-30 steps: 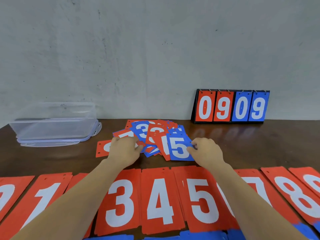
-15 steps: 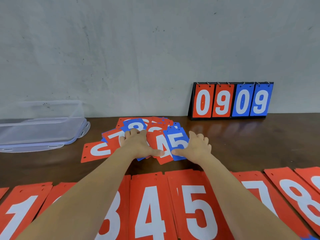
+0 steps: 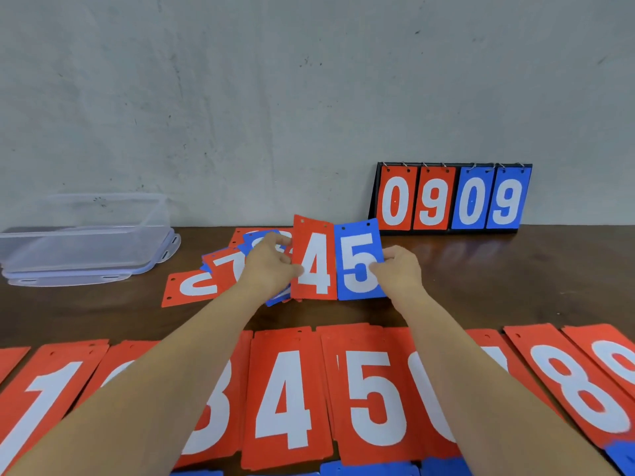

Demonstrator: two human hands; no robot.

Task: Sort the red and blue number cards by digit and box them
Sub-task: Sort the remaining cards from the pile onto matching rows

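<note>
Now, left hand [image 3: 271, 266]: its grip pinches the red 4 card [image 3: 314, 259] by the left edge, thumb on the face, holding it upright above the desk [image 3: 515, 269]
right hand [image 3: 398, 273]: its grip pinches the blue 5 card [image 3: 359, 259] by the right edge, thumb on the numeral; the card stands upright, edge to edge with the red 4 card
change: half a second ago both hands lay flat on the heap with these two cards lying on top of it; both cards are now lifted clear and face the camera
loose pile [image 3: 228, 269]: a mixed heap of red and blue cards is left behind the left hand, a red 7 showing, with one red card lying sideways at its near-left corner
red 4 stack [image 3: 288, 396]: lies in the sorted red row at the near edge, just beside the red 5 stack [image 3: 374, 396], both below the raised cards
blue row [image 3: 371, 470]: only slivers show at the bottom edge, digits unreadable
box [image 3: 86, 235]: clear, at the far left of the desk, apparently resting on its lid [image 3: 68, 278]; no cards visible inside
scoreboard [image 3: 450, 201]: stands against the wall reading 0 9 0 9
meaning for the task: two cards have been picked and read at once; likely the red 4 card goes onto its stack and the blue 5 card into the blue row, while boxing looks a long way off with the pile unsorted
</note>
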